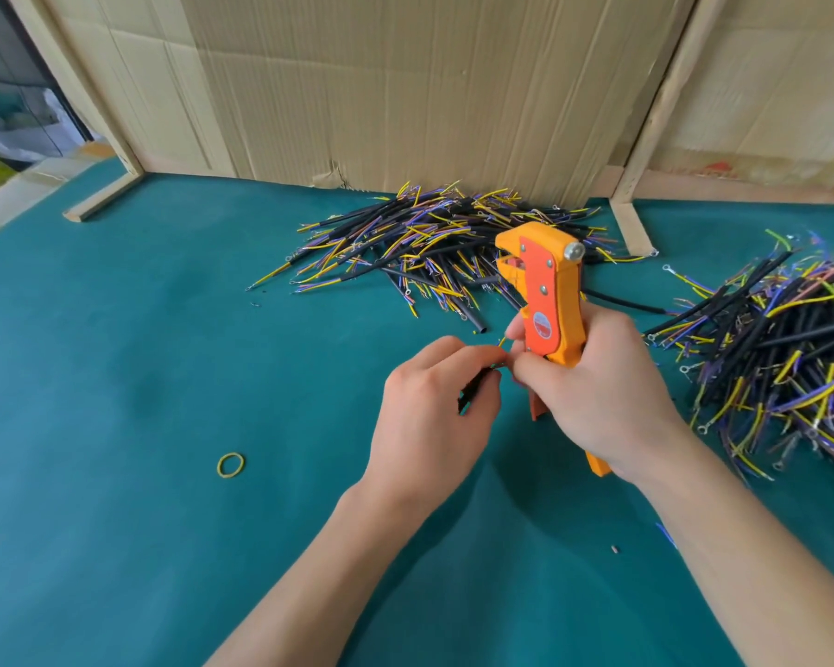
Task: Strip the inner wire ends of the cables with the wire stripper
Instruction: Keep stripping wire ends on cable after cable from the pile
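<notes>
Right hand (603, 382) grips wire stripper (545, 291) upright, head clear of the mat; left hand (429, 402) pinches one black cable (473, 385), yellow inner wire (501, 343) raised, likely for separating before insertion. Cable piles (434, 238) wait behind.

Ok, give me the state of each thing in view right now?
wire stripper: upright, gripped by the right hand, no wire in its head
cable: pinched in the left hand, yellow wire end up
far cable pile: loose heap
right cable pile: loose heap
rubber band: flat on the mat
</notes>
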